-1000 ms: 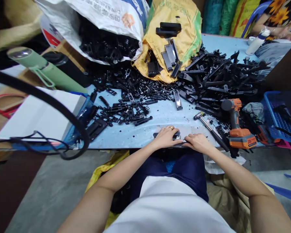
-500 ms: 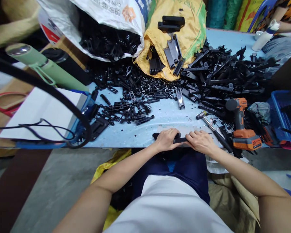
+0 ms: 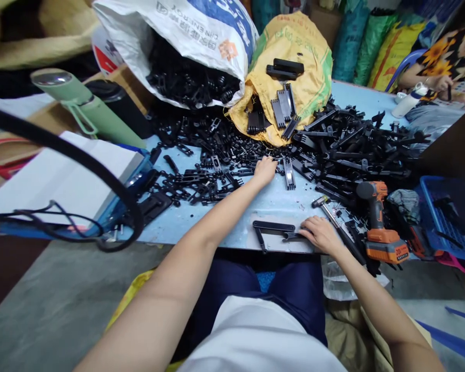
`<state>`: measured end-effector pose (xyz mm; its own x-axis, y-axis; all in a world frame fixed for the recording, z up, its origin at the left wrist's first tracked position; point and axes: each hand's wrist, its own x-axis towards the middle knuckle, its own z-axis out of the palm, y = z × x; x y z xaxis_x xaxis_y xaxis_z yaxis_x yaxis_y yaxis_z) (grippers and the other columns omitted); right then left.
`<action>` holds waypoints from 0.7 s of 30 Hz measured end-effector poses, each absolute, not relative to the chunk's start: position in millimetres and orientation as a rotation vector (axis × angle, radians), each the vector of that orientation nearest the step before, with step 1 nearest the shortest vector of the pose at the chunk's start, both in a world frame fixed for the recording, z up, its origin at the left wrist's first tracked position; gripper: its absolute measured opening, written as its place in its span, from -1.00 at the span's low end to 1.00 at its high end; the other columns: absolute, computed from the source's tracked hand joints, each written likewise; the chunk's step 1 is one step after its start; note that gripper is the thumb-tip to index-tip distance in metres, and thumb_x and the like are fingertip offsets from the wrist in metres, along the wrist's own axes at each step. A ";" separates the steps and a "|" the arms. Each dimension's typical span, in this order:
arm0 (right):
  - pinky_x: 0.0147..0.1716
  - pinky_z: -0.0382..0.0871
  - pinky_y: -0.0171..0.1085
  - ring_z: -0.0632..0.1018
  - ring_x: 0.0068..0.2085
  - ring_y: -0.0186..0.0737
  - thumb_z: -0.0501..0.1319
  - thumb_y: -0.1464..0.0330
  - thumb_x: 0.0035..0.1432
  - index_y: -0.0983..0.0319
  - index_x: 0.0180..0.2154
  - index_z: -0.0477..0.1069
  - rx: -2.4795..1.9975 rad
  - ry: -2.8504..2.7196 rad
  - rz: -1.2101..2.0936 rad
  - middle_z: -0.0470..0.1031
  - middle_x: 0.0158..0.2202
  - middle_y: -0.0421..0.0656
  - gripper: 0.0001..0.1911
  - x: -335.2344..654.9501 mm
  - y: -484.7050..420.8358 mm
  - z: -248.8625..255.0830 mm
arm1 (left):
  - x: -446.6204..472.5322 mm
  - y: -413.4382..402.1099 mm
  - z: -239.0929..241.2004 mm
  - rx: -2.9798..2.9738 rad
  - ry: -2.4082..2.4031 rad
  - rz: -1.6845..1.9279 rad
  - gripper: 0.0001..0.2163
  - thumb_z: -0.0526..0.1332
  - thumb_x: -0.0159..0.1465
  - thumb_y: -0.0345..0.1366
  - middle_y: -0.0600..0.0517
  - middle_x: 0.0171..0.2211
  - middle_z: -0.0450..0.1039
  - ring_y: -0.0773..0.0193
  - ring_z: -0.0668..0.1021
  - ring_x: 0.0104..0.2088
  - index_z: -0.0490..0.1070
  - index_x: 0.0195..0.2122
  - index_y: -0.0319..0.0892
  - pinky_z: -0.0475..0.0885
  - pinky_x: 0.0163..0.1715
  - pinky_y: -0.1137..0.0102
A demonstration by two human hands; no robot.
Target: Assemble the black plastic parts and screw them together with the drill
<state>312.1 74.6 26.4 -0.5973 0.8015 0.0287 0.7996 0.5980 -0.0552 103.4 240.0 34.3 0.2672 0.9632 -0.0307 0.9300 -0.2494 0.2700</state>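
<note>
My left hand [image 3: 265, 170] reaches to the front of a pile of small black parts and pins [image 3: 248, 147], its fingers drawn together; what they hold, if anything, is hidden. At the table's front edge lies a black hinged linkage [image 3: 275, 226] of narrow arms, bent open on a pale flat plate [image 3: 271, 241]. Its short forked arm [image 3: 292, 236] runs under the curled fingers of my right hand [image 3: 321, 233], which grips its end. Between the hands and the heap sits a dark channel-shaped piece [image 3: 289, 173].
Right of my right hand lie a hammer [image 3: 339, 222] and an orange cordless drill [image 3: 383, 235]. Behind stand a white sack [image 3: 182, 31] and a yellow sack [image 3: 306, 51]. Black parts [image 3: 356, 144] heap at right; a green bottle [image 3: 96, 116] leans left. A person [image 3: 442, 67] sits far right.
My left hand has left the black linkage and moved forward to the small-parts pile. The linkage now lies bent open in view, with my right hand still at its end. The camera view has shifted.
</note>
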 end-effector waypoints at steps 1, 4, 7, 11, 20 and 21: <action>-0.31 0.21 -0.27 0.43 -0.28 -0.20 -0.06 0.18 0.27 0.23 -0.31 0.40 -1.465 -2.696 0.032 0.47 -0.34 -0.09 -0.64 311.8 80.7 27.9 | 103.0 246.8 34.8 2.341 1.738 0.159 -0.64 -0.11 0.23 -0.58 -0.18 -0.06 0.36 0.08 0.35 0.01 0.35 -0.06 -0.25 0.29 -0.07 0.23; -0.29 0.26 -0.25 0.43 -0.24 -0.16 -0.05 0.27 0.26 0.22 -0.24 0.40 -1.706 -2.463 -0.019 0.48 -0.29 -0.06 -0.71 318.2 102.9 36.7 | 98.2 249.0 33.3 2.370 1.725 0.215 -0.69 -0.11 0.24 -0.58 -0.19 -0.12 0.40 0.14 0.40 -0.05 0.36 -0.12 -0.31 0.29 -0.07 0.27; -0.30 0.28 -0.24 0.45 -0.23 -0.13 -0.05 0.34 0.23 0.23 -0.23 0.40 -1.980 -2.187 -0.055 0.47 -0.26 -0.04 -0.73 339.1 115.8 48.2 | 83.4 230.4 30.2 2.287 1.713 0.490 -0.79 0.02 0.24 -0.49 -0.16 -0.17 0.43 0.18 0.46 -0.15 0.36 -0.15 -0.31 0.32 -0.14 0.34; -0.35 0.27 -0.23 0.46 -0.31 -0.11 -0.06 0.40 0.19 0.27 -0.24 0.41 -2.267 -1.923 -0.144 0.47 -0.30 0.00 -0.72 369.0 110.4 55.5 | 52.5 183.0 28.5 2.168 1.573 0.818 -0.88 0.18 0.19 -0.31 -0.02 -0.37 0.46 0.25 0.47 -0.33 0.43 -0.33 -0.25 0.36 -0.26 0.39; -0.18 0.29 -0.23 0.41 -0.12 -0.11 0.01 0.51 0.10 0.30 -0.14 0.39 -2.081 -2.440 0.040 0.47 -0.16 0.00 -0.69 359.5 126.0 37.8 | 21.2 86.3 25.1 2.105 1.460 0.795 -0.78 0.06 0.25 -0.28 0.01 -0.46 0.48 0.30 0.49 -0.41 0.49 -0.37 -0.20 0.38 -0.34 0.43; -0.18 0.29 -0.23 0.42 -0.12 -0.10 0.01 0.50 0.10 0.31 -0.15 0.39 -2.097 -2.438 0.050 0.47 -0.18 0.01 -0.71 359.2 129.2 37.0 | 20.6 82.7 24.3 2.142 1.457 0.757 -0.78 0.06 0.26 -0.29 0.00 -0.45 0.48 0.29 0.49 -0.40 0.49 -0.37 -0.20 0.38 -0.33 0.43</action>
